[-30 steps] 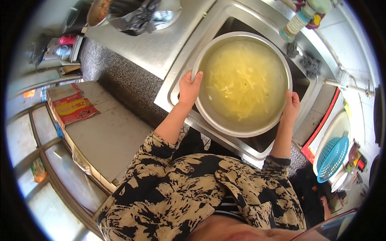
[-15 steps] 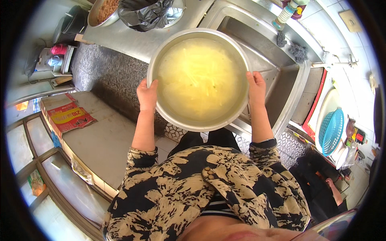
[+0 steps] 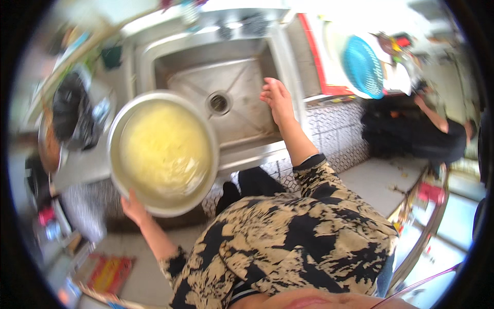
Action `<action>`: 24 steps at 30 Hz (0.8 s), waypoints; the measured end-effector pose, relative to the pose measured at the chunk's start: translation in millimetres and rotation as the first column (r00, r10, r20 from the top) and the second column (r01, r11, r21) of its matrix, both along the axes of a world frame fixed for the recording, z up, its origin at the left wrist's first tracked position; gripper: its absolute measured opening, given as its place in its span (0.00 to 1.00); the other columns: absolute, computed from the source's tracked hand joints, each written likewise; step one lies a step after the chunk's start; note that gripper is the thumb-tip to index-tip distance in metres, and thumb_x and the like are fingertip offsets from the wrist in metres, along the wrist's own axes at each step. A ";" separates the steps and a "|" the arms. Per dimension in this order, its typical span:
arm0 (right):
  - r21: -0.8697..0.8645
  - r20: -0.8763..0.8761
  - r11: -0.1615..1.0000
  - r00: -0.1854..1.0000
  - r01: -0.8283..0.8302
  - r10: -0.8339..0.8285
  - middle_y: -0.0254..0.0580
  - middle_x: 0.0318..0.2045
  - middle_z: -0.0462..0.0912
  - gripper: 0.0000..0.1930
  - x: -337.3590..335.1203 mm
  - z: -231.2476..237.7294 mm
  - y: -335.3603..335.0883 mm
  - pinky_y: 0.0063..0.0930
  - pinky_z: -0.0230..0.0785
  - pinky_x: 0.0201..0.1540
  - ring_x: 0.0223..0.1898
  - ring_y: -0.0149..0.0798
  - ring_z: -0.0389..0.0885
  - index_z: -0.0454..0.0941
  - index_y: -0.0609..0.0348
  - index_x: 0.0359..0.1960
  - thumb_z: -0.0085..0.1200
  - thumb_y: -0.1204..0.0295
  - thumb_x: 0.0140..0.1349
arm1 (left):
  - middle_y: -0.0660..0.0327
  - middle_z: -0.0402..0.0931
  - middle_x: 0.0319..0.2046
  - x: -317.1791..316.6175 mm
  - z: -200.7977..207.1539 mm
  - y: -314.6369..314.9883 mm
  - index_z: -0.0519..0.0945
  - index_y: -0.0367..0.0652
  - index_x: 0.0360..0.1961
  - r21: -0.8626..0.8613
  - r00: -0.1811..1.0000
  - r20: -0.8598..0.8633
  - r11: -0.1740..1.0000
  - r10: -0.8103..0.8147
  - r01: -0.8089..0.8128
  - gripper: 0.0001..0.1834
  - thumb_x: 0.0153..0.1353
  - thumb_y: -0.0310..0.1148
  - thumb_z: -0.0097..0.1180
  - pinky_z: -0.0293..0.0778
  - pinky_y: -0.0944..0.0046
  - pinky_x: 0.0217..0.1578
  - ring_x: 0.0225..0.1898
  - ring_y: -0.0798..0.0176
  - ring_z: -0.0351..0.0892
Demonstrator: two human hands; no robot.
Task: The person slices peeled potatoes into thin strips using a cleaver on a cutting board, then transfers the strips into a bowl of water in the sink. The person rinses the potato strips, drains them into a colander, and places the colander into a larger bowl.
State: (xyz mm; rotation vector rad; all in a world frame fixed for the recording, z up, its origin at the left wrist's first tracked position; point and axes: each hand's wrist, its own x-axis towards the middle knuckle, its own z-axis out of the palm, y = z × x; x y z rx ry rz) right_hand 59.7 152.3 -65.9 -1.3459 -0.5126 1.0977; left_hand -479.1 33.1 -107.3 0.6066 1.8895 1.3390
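A large round metal basin (image 3: pixel 212 154) of cloudy yellowish liquid, with pale pieces in it, is over the counter beside the sink's left edge. My left hand (image 3: pixel 135 208) grips its near left rim, the thumb up on the edge. I cannot tell whether the basin rests fully on the counter. Off the basin, my right hand (image 3: pixel 278 100) hovers over the right side of the steel sink (image 3: pixel 242 82), its fingers loosely apart and holding nothing. The sink holds no water, and its round drain (image 3: pixel 219 103) is visible. Motion blurs much of the picture.
Left of the basin are a black plastic bag (image 3: pixel 74 110) and a bowl of brownish food (image 3: pixel 50 139). A blue plastic basket (image 3: pixel 363 67) stands on the right-hand surface. Farther right is another person in black (image 3: pixel 411 126). Dark scrubbing pads (image 3: pixel 253 24) lie behind the sink.
My right hand has let go of the basin and is over the sink. The basin, still in my left hand, is now left of the sink. The view has turned to the right.
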 end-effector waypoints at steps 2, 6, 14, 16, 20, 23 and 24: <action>0.020 -0.007 0.888 0.889 0.459 -0.459 0.33 0.34 0.77 0.22 72.9 3.1 -23.7 0.31 0.78 0.36 0.35 0.32 0.78 0.73 0.53 0.55 0.58 0.53 0.68 | 0.52 0.80 0.47 -3.8 -2.2 2.7 0.76 0.29 0.53 -0.102 0.999 0.020 0.995 0.026 -0.024 0.17 0.69 0.31 0.56 0.77 0.57 0.44 0.42 0.59 0.78; 0.029 -0.080 0.638 0.638 0.770 -0.766 0.51 0.39 0.74 0.45 210.6 9.1 -49.8 0.37 0.80 0.37 0.36 0.47 0.79 0.58 0.56 0.65 0.63 0.39 0.57 | 0.52 0.80 0.50 -6.4 1.6 7.5 0.74 0.30 0.58 -0.097 0.994 -0.075 0.993 -0.076 0.069 0.21 0.68 0.33 0.56 0.75 0.60 0.46 0.44 0.59 0.79; 0.043 -0.128 0.513 0.514 0.857 -0.848 0.53 0.42 0.80 0.21 331.6 -0.8 -12.8 0.32 0.83 0.28 0.30 0.45 0.83 0.62 0.63 0.59 0.50 0.69 0.68 | 0.52 0.79 0.49 1.7 12.6 10.8 0.75 0.31 0.56 -0.078 0.999 -0.039 0.996 -0.034 0.031 0.18 0.69 0.30 0.55 0.76 0.58 0.45 0.43 0.58 0.79; 0.057 -0.185 0.546 0.546 0.836 -0.817 0.50 0.44 0.79 0.18 307.5 3.6 -9.7 0.34 0.82 0.29 0.33 0.44 0.83 0.67 0.65 0.55 0.48 0.78 0.63 | 0.54 0.80 0.45 1.1 12.8 7.5 0.77 0.31 0.51 -0.076 0.994 -0.095 0.996 -0.055 0.048 0.14 0.69 0.30 0.55 0.76 0.57 0.42 0.40 0.60 0.76; 0.001 0.197 0.965 0.946 0.261 -0.256 0.44 0.42 0.80 0.17 191.4 12.6 -25.8 0.33 0.81 0.32 0.36 0.40 0.82 0.73 0.65 0.51 0.49 0.77 0.59 | 0.57 0.81 0.40 2.5 12.3 6.4 0.78 0.33 0.46 -0.055 0.992 -0.113 0.998 -0.048 0.042 0.11 0.67 0.29 0.57 0.75 0.64 0.39 0.37 0.64 0.77; -0.149 0.414 0.989 0.908 -0.002 0.064 0.43 0.38 0.83 0.21 95.1 -9.6 -27.7 0.34 0.76 0.34 0.37 0.38 0.82 0.74 0.65 0.53 0.53 0.72 0.56 | 0.60 0.82 0.40 6.5 15.7 7.9 0.79 0.35 0.45 -0.029 0.998 -0.054 0.999 -0.018 0.016 0.09 0.66 0.27 0.56 0.76 0.64 0.38 0.36 0.65 0.79; -0.239 0.623 0.971 0.771 0.028 0.131 0.51 0.36 0.83 0.20 70.7 -24.2 -17.6 0.41 0.75 0.39 0.36 0.46 0.83 0.75 0.67 0.49 0.54 0.69 0.55 | 0.60 0.82 0.40 8.3 16.7 8.9 0.79 0.36 0.45 -0.060 0.997 -0.070 0.998 0.007 -0.011 0.09 0.66 0.27 0.56 0.76 0.65 0.38 0.36 0.65 0.79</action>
